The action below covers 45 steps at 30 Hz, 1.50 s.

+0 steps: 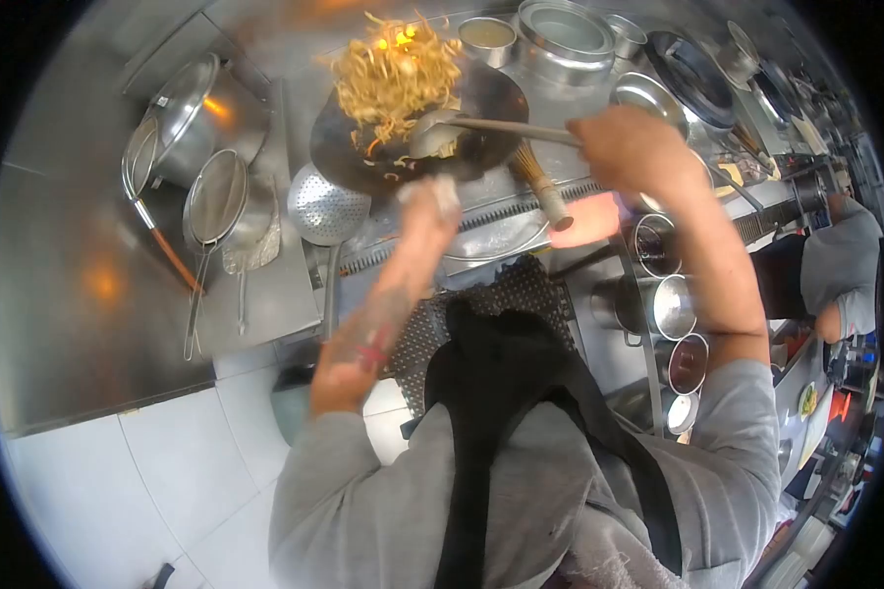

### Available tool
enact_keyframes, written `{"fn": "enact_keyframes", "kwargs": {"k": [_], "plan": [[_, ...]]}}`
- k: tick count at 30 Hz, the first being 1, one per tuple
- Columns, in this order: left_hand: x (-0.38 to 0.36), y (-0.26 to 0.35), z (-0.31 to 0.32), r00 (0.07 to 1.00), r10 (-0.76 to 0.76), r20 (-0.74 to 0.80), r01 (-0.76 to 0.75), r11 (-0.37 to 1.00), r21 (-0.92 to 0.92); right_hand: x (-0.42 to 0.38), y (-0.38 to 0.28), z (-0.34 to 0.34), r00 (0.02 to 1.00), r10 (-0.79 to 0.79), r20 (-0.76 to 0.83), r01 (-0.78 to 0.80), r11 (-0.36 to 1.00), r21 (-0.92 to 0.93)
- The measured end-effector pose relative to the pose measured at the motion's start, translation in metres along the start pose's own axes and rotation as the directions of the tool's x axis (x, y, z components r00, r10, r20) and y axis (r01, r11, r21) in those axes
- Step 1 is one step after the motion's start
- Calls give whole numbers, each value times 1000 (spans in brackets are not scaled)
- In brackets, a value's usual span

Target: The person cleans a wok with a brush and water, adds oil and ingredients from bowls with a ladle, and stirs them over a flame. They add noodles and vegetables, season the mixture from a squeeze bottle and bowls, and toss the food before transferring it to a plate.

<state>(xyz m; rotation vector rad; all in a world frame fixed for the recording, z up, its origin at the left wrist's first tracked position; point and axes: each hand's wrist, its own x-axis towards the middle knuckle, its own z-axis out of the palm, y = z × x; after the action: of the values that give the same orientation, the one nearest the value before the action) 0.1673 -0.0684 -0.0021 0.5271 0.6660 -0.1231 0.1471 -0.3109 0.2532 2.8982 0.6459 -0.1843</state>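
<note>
My left hand is closed at the near rim of a dark wok, with a white cloth between the fingers and the metal. A mass of noodles with shreds of vegetable rises above the far left of the wok, blurred by motion, and flames glow at its top. In my right hand is the long handle of a ladle, whose bowl is inside the wok beside some food. The cloth hides part of my left fingers.
Left of the wok lie a perforated skimmer, a mesh strainer and a lidded pot. A bamboo brush rests near the stove's front edge. Metal pots stand behind. Another person is at the right.
</note>
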Motion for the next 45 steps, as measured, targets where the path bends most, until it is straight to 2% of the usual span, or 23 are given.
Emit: {"fn": "enact_keyframes", "kwargs": {"k": [2, 3, 5, 10, 14, 17, 20, 22, 23, 25, 26, 27, 28, 31, 32, 34, 35, 36, 37, 39, 41, 42, 45], "plan": [[5, 51, 49, 999, -29, 17, 26, 989, 143, 15, -12, -6, 999, 19, 32, -19, 1000, 17], [54, 66, 38, 940, -173, 294, 147, 983, 109, 26, -20, -10, 997, 36, 61, -38, 999, 36], [40, 23, 40, 993, 111, 29, -113, 986, 123, 55, -42, 29, 999, 48, 14, -49, 995, 91], [58, -37, -54, 999, 30, 23, -35, 960, 279, 55, -60, 127, 951, 216, -221, -139, 937, 320], [62, -4, -22, 999, 39, 26, -44, 969, 242, -16, -56, 134, 933, 333, -138, -253, 879, 405], [88, 30, 19, 997, 82, 5, -82, 984, 158, -53, -64, 130, 935, 293, -199, -143, 825, 546], [95, 37, 31, 998, 43, 43, -48, 992, 118, -48, -78, 139, 897, 435, -78, -250, 644, 723], [97, 38, 33, 1000, 21, 18, -23, 994, 105, -32, -88, 182, 900, 388, 197, -291, 199, 936], [100, 39, 36, 1000, 1, 6, -1, 995, 99, -20, -92, 210, 901, 350, 257, -320, 133, 938], [107, 38, 28, 998, -22, 59, 15, 993, 114, 7, -91, 318, 854, 373, -362, 3, 693, 721], [110, 40, 23, 992, -45, 115, 30, 991, 130, 13, -88, 306, 852, 374, -367, 9, 690, 724], [110, 40, 14, 993, -41, 111, 26, 990, 136, 13, -83, 293, 909, 418, 3, -154, 328, 932], [108, 43, 4, 984, -59, 166, 39, 992, 121, 15, -77, 267, 886, 296, 357, -354, -69, 933], [64, 53, -26, 945, -151, 289, 104, 979, 173, 43, -33, 223, 947, 152, 284, -236, -275, 932], [47, 53, -38, 943, -151, 297, 97, 977, 189, 62, -16, 202, 953, 246, 178, -132, -194, 972], [9, 42, -66, 980, -24, 196, -45, 939, 341, 130, 39, 205, 935, 353, -39, -61, 267, 962], [-6, 33, -76, 987, 46, 153, -106, 905, 413, 159, 60, 179, 925, 380, 10, -174, 399, 900], [-17, 25, -80, 995, 59, 76, -87, 883, 461, 201, 82, 187, 889, 419, -185, -132, 620, 773], [-26, 19, -83, 997, 81, -2, -69, 859, 507, 232, 97, 173, 914, 403, -52, -241, 641, 729], [-51, 7, -71, 993, 98, -62, -84, 978, 193, 322, 140, 185, 988, 129, -86, -96, 943, 319], [-49, -3, -94, 996, 86, -25, -80, 976, 200, 356, 159, 132, 979, -49, 199, -85, 786, 613], [-48, -8, -101, 998, 67, 7, -67, 978, 200, 374, 174, 138, 978, -50, 204, -89, 783, 615], [-66, -18, -81, 998, 66, 22, -70, 973, 219, 438, 221, 173, 885, -331, 328, -311, 104, 945]]}}
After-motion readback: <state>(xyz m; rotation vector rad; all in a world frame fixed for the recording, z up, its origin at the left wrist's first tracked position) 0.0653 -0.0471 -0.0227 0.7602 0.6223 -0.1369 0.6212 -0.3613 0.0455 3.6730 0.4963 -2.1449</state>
